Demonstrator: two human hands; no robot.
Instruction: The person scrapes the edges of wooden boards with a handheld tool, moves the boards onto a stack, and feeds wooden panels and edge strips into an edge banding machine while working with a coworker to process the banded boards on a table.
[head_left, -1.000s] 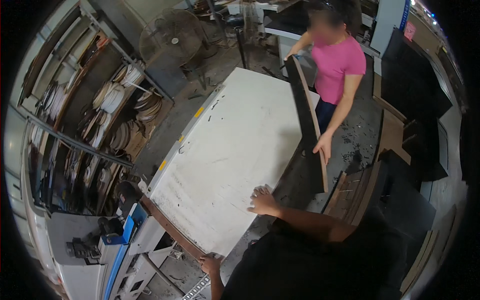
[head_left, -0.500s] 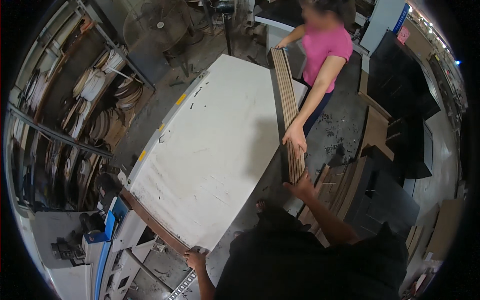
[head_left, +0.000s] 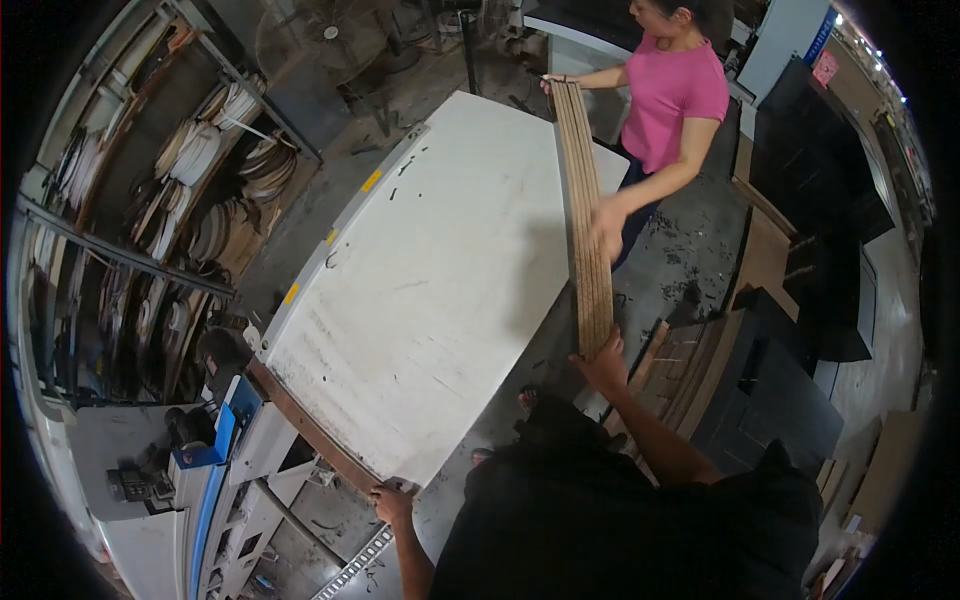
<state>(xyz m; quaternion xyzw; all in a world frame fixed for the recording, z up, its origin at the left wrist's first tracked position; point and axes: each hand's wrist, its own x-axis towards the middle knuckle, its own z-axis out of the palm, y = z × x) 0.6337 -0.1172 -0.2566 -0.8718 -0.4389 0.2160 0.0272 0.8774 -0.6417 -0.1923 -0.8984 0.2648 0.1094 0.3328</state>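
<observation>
A bundle of long narrow boards [head_left: 578, 190] with raw chipboard edges lies lengthwise over the right side of a white table [head_left: 440, 280]. My right hand [head_left: 606, 368] grips its near end. A co-worker in a pink top has one hand at the far end and the other on the bundle's right side, partly blurred. At the table's near corner, my left hand [head_left: 393, 503] is closed on the end of a brown strip [head_left: 315, 435] that runs along the table's near-left edge. What the fingertips do underneath is hidden.
A machine with a blue part [head_left: 228, 425] stands at the lower left. Shelves with coiled edging strips [head_left: 190, 155] fill the left side. Dark panels [head_left: 765, 390] and stacked boards [head_left: 690, 375] are at my right. Scraps litter the floor, and a large fan stands behind.
The bundle has turned so its chipboard edges show more and its dark side face shows less. The co-worker's nearer hand has moved farther from mine along it. My left hand stays at the corner.
</observation>
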